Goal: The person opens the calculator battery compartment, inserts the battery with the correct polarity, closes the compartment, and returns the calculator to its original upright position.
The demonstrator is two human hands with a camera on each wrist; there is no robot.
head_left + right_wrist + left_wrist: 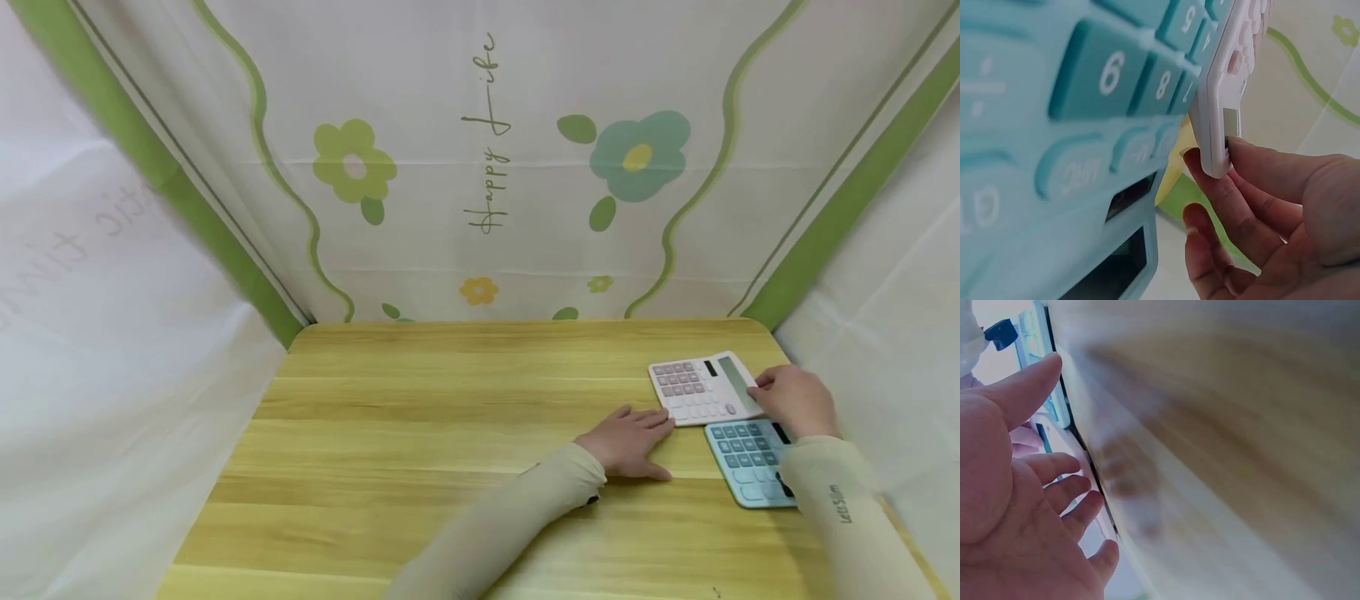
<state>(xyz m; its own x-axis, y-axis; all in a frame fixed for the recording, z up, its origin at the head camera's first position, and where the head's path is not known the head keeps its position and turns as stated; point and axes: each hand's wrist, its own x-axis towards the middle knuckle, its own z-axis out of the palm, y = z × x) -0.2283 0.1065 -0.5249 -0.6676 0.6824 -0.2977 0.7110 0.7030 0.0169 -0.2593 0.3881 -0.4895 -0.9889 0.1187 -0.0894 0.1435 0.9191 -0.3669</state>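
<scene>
A pale pink-and-white calculator (705, 390) lies towards the table's right side, its screen end to the right. Thumb and fingers of my right hand (798, 400) pinch that screen end; the right wrist view shows the thumb on top and fingers beneath the calculator's edge (1215, 137). My left hand (630, 442) is spread palm down by the table, its fingertips at the pink calculator's near left corner. Just in front of the pink one is a blue calculator (750, 467), partly hidden by the right sleeve. The left wrist view shows the left fingers (1075, 494) straight and apart.
The wooden table (420, 450) has rounded far corners. Behind it hangs a white cloth (525, 75) printed with flowers and lettering, and more white cloth hangs at the left and right sides, close to the right arm.
</scene>
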